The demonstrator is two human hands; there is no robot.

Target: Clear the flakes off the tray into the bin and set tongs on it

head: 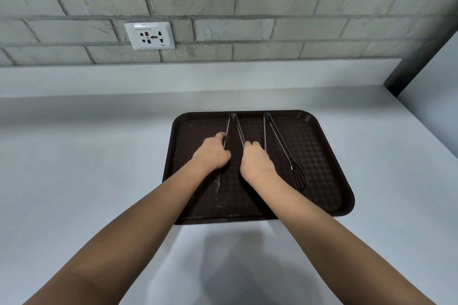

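Dark brown tray (319, 156) sits flat on the pale grey counter (86, 156), right of centre, its near edge close to you. Two pairs of clear plastic tongs lie on it, hinge ends toward the far rim, arms splayed toward you. The left tongs (233, 119) are spread wide: your left hand (213, 153) curls round the left arm, your right hand (256, 163) curls round the right arm, both hands gripping at about mid-length. The tip of the left arm shows below your left wrist, resting on the tray floor. The right tongs (280, 141) lie just beside your right hand, untouched; one arm ends in a slotted fork-like head (300, 177) near the tray's right middle, the other arm runs behind your right hand. A few white flakes (223, 202) are still scattered on the tray floor by the near left part and along the near rim.

Behind the counter: grey brick wall with a white socket plate (149, 35) to the far left. A dark post (418, 52) slants up at far right.
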